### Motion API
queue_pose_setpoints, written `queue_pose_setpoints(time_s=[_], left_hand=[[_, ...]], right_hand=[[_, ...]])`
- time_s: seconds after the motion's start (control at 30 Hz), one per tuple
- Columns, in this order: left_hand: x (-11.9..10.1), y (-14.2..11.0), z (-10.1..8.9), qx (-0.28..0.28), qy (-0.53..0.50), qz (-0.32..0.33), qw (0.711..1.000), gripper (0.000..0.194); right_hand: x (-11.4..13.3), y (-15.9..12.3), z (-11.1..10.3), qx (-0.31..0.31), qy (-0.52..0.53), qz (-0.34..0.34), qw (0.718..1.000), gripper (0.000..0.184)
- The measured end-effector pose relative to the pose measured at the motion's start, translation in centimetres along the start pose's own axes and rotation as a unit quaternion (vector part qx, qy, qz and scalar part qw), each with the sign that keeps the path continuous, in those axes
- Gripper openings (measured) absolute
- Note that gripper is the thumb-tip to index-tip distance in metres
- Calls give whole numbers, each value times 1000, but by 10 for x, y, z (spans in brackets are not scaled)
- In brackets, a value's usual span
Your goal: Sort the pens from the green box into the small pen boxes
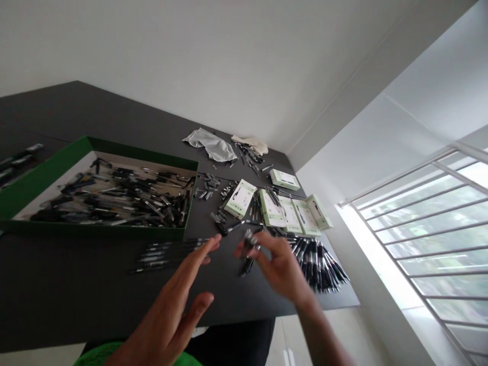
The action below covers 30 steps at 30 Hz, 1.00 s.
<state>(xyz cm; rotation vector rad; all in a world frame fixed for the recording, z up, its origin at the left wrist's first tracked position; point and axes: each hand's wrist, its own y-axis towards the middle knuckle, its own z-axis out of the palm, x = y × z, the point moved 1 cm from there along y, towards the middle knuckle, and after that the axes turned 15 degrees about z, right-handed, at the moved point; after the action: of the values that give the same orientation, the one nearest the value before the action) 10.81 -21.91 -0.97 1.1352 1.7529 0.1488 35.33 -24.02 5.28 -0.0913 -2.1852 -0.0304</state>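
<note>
My left hand (186, 290) is held over the near side of the dark table, fingers stretched together and thumb apart, with nothing in it. Just beyond it lies a loose row of black pens (160, 255), partly hidden by my fingers. My right hand (276, 264) is closed around a small bundle of pens (249, 245), their shiny ends showing at the fingertips; motion blurs them and their number cannot be told. Beside my right hand, a large fanned pile of black pens (318, 264) lies near the table's right edge.
A green-walled box (141, 231) full of loose pens stands on the left. White-and-green pen boxes (272, 208) and a separate small box (284, 179) lie right of centre. Loose caps (209, 184), a grey cloth (213, 145) and a cream cloth (253, 144) are farther back. A barred window is at right.
</note>
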Motion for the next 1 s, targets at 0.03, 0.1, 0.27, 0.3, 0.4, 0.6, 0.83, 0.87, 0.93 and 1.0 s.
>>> queue_pose_setpoints(time_s=[0.03,0.1,0.27,0.3,0.4,0.6,0.83,0.87,0.93,1.0], left_hand=[[-5,4,1,7,-21,10,1000,61],[-11,11,1,9,-59,22,998,52],[-5,10,-3,-34,-89,21,995,26],[-3,8,-4,-40,-91,20,995,25],[2,-1,-2,-57,-112,6,992,24],[17,-15,19,20,-135,16,990,21],[26,-24,14,-29,-128,5,991,26],[26,-25,12,-29,-130,-4,991,27],[28,-24,8,-19,-135,-23,990,28],[31,-22,6,-20,-137,-52,989,29]], right_hand=[[13,-15,26,35,18,-9,999,23],[27,-33,68,11,54,-24,998,22],[20,-32,107,-49,-24,-37,998,24],[17,-29,103,-34,-76,-35,996,23],[10,-24,71,-2,-172,9,985,19],[-19,4,-30,-197,-176,164,951,26],[-65,45,-83,-227,-220,185,930,34],[-70,47,-89,-241,-226,192,924,34],[-80,49,-103,-275,-245,208,906,35],[-90,53,-116,-296,-276,226,886,37]])
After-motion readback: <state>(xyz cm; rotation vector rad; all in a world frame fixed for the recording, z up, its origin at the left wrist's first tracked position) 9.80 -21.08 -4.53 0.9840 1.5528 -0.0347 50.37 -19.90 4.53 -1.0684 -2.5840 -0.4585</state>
